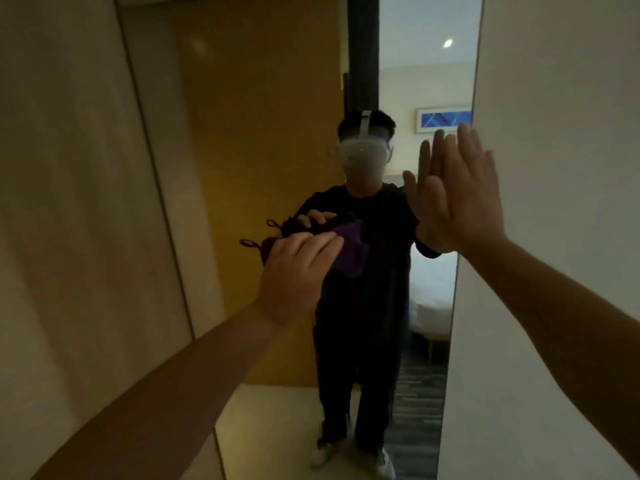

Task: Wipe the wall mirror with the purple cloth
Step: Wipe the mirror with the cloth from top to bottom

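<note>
A tall wall mirror (263,98) fills the middle of the view and reflects a person in dark clothes. My left hand (298,271) presses a bunched purple cloth (349,249) with a small hanging loop against the glass at chest height. The cloth's reflection sits just above it. My right hand (467,202) is flat, fingers spread and pointing up, against the mirror's right edge where it meets its own reflection. It holds nothing.
A beige wall panel (69,202) borders the mirror on the left and a pale wall (554,168) stands on the right. The mirror reflects a wooden door, a bed, a framed picture and dark carpet behind me.
</note>
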`<control>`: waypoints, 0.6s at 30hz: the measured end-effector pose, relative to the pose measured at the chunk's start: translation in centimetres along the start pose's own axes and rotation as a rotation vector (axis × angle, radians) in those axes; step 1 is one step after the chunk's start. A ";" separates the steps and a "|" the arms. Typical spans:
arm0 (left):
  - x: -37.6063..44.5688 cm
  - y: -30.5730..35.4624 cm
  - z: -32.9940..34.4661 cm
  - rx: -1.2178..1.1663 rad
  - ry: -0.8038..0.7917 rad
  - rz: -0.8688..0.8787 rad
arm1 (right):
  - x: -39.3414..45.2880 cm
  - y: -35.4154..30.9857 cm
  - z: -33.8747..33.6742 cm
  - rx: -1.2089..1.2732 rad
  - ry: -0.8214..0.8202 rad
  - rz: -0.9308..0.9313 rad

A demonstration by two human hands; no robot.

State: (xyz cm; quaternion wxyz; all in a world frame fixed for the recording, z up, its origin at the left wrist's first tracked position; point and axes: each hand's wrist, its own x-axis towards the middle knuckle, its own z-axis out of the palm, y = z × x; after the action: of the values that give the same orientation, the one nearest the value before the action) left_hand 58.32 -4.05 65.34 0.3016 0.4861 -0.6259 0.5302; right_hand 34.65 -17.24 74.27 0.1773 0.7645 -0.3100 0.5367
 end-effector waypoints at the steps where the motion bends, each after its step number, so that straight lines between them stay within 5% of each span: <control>1: -0.4 -1.8 -1.2 0.033 -0.005 -0.015 | -0.3 -1.6 0.6 0.031 -0.016 -0.044; 9: -7.9 -13.6 -10.1 0.203 -0.117 -0.082 | -4.2 -14.1 6.6 0.104 -0.110 -0.170; 18: -17.3 -21.9 -12.6 0.126 -0.119 -0.072 | -9.0 -25.0 12.5 0.024 -0.260 -0.191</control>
State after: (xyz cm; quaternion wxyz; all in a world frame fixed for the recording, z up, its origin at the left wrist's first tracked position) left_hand 82.87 13.80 61.23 0.2515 0.5567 -0.5903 0.5276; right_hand 58.06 -3.64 62.87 0.1767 0.8557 -0.2497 0.4175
